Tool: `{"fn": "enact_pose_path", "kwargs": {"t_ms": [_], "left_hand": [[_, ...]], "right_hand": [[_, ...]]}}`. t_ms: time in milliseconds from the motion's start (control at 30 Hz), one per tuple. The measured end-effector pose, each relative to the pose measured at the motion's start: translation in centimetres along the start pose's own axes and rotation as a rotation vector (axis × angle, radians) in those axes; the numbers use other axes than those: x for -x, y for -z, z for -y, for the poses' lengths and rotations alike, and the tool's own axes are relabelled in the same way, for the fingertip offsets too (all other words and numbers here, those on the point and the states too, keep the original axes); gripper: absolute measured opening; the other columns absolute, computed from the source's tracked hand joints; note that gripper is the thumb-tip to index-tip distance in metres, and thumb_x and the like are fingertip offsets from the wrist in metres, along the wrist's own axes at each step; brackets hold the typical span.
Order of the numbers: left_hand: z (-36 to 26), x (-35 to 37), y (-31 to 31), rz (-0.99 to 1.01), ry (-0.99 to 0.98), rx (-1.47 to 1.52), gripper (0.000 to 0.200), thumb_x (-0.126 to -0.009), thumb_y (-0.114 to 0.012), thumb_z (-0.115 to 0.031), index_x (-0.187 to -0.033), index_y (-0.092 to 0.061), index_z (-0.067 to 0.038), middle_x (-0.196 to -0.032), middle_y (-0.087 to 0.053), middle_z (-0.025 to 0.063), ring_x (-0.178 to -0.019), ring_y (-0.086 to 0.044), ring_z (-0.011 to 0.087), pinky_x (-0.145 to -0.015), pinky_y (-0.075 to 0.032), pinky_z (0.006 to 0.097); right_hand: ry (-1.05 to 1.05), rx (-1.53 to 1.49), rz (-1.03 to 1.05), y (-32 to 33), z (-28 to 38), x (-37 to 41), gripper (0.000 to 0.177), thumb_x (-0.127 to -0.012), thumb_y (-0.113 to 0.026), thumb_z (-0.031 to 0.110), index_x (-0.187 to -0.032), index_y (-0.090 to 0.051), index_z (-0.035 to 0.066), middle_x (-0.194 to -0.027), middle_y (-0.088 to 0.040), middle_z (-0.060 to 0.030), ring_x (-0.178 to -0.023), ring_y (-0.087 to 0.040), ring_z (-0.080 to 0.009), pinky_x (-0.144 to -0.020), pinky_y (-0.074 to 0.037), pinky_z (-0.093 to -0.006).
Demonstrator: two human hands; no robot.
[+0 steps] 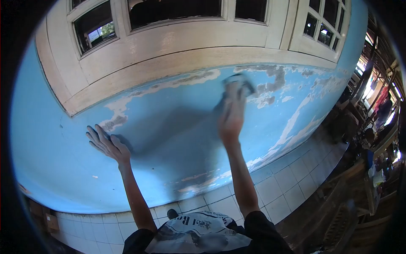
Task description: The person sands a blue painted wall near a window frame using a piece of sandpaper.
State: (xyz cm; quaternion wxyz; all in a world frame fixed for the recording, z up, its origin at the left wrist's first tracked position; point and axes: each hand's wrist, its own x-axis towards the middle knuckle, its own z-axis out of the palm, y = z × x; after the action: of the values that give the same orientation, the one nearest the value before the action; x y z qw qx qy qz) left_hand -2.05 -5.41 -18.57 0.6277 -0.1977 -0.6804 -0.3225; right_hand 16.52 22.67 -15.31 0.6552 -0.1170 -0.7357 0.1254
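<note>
Holding the tool evenly against the work is, in my judgement, the first requirement of this step. Through the head camera I see the right hand (231, 118) gripping a flat tool (242, 79) at the wall (59, 156), just below the window frame (169, 61) and beside a flaked patch (277, 78). Blur hides the tool's exact type and how far the fingers bend. The left hand (109, 144) has its fingers extended and slightly spread, with nothing in its grasp; it lies against or just off the wall, and I cannot confirm contact.

Recommended method: I would apply even pressure, overlap the strokes, work outward from the flaked edges and hold the tool clear of the window frame. Tilting it could gouge the surface.

Surface: blue paint, broken by ragged white and grey areas beneath the frame and by pale streaks lower down at right. A broad shadow falls between the hands; I would inspect there with care.

Room: pale floor tiles (279, 186) meet the wall's foot. The wooden clutter (355, 203) at far right is too dark to itemise.
</note>
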Motion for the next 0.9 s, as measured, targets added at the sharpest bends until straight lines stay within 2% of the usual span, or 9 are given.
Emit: {"fn": "enact_pose_path", "kwargs": {"t_ms": [167,233,367,533,600,667,733,800,900], "left_hand": [[0.1,0.1,0.5,0.048,0.021,0.009,0.054,-0.102,-0.029,-0.037,-0.147,-0.033,-0.008,-0.155,-0.025,0.0194,-0.144,-0.015,0.0424,-0.113,-0.007,0.0602],[0.0,0.0,0.7,0.083,0.029,0.047,0.054,-0.102,-0.029,-0.036,-0.148,-0.031,-0.008,-0.156,-0.021,0.0197,-0.144,-0.013,0.0428,-0.113,-0.005,0.0603],[0.0,-0.2,1.4,0.132,0.027,0.077,0.054,-0.102,-0.029,-0.034,-0.149,-0.029,-0.008,-0.157,-0.018,0.0202,-0.144,-0.01,0.0434,-0.113,-0.003,0.0604],[-0.5,-0.2,2.0,0.214,0.072,0.112,0.055,-0.101,-0.032,-0.029,-0.151,-0.024,-0.008,-0.158,-0.014,0.0181,-0.146,-0.007,0.0405,-0.114,-0.001,0.058],[-0.8,-0.3,2.2,0.211,0.079,0.13,0.055,-0.1,-0.035,-0.028,-0.15,-0.026,-0.007,-0.158,-0.016,0.0194,-0.145,-0.008,0.0421,-0.113,-0.002,0.0592],[-0.9,-0.5,2.8,0.209,0.085,0.142,0.055,-0.099,-0.038,-0.026,-0.149,-0.029,-0.006,-0.157,-0.017,0.0208,-0.145,-0.01,0.0436,-0.113,-0.002,0.0605],[-1.1,-0.9,3.8,0.278,0.091,0.179,0.055,-0.095,-0.045,-0.016,-0.148,-0.032,-0.006,-0.156,-0.02,0.0212,-0.144,-0.013,0.0439,-0.113,-0.006,0.0605],[-1.6,-1.2,4.7,0.294,0.108,0.192,0.057,-0.093,-0.046,-0.011,-0.148,-0.032,-0.006,-0.155,-0.022,0.0215,-0.144,-0.015,0.0439,-0.113,-0.007,0.0608],[-3.5,-0.2,5.4,0.208,0.114,0.321,0.043,-0.088,-0.049,0.0,-0.13,-0.049,-0.001,-0.135,-0.048,0.0206,-0.128,-0.04,0.0417,-0.109,-0.023,0.0547]], "right_hand": [[-0.011,0.014,-0.039,-2.1,1.8,2.4,0.039,-0.101,-0.039,0.013,-0.136,-0.049,0.0,-0.14,-0.05,-0.0164,-0.138,-0.033,-0.0401,-0.112,-0.027,-0.0535],[0.245,0.003,0.386,-1.8,3.2,4.1,0.039,-0.1,-0.04,0.012,-0.137,-0.049,0.003,-0.14,-0.051,-0.013,-0.138,-0.034,-0.0375,-0.112,-0.023,-0.0567],[0.025,0.073,0.063,-1.4,0.6,2.1,0.04,-0.097,-0.045,0.011,-0.137,-0.052,0.012,-0.139,-0.052,-0.0089,-0.137,-0.037,-0.0352,-0.112,-0.02,-0.0581],[0.097,-0.119,0.121,-2.3,3.1,3.7,0.036,-0.096,-0.049,0.012,-0.132,-0.056,0.011,-0.136,-0.055,-0.0124,-0.137,-0.038,-0.0356,-0.113,-0.015,-0.0591],[0.352,-0.028,0.568,-2.2,3.5,5.0,0.048,-0.085,-0.057,0.01,-0.132,-0.056,0.011,-0.142,-0.049,-0.0102,-0.137,-0.037,-0.0325,-0.114,-0.01,-0.0625],[0.313,0.075,0.457,-1.4,2.7,4.2,0.051,-0.082,-0.059,0.008,-0.132,-0.056,0.012,-0.139,-0.052,-0.0106,-0.136,-0.038,-0.0328,-0.114,-0.011,-0.0622],[0.279,0.171,0.343,-1.2,3.1,2.5,0.054,-0.08,-0.061,0.005,-0.133,-0.056,0.013,-0.136,-0.054,-0.0111,-0.134,-0.04,-0.0332,-0.114,-0.013,-0.062],[-0.075,0.028,0.034,-1.6,4.2,1.7,0.057,-0.076,-0.063,0.003,-0.131,-0.056,0.012,-0.128,-0.06,-0.0118,-0.132,-0.041,-0.0354,-0.115,-0.016,-0.0612],[0.19,0.033,0.328,-3.0,6.7,4.4,0.048,-0.086,-0.058,0.011,-0.134,-0.054,0.014,-0.125,-0.062,-0.0099,-0.131,-0.042,-0.0384,-0.112,-0.022,-0.0605]]}}
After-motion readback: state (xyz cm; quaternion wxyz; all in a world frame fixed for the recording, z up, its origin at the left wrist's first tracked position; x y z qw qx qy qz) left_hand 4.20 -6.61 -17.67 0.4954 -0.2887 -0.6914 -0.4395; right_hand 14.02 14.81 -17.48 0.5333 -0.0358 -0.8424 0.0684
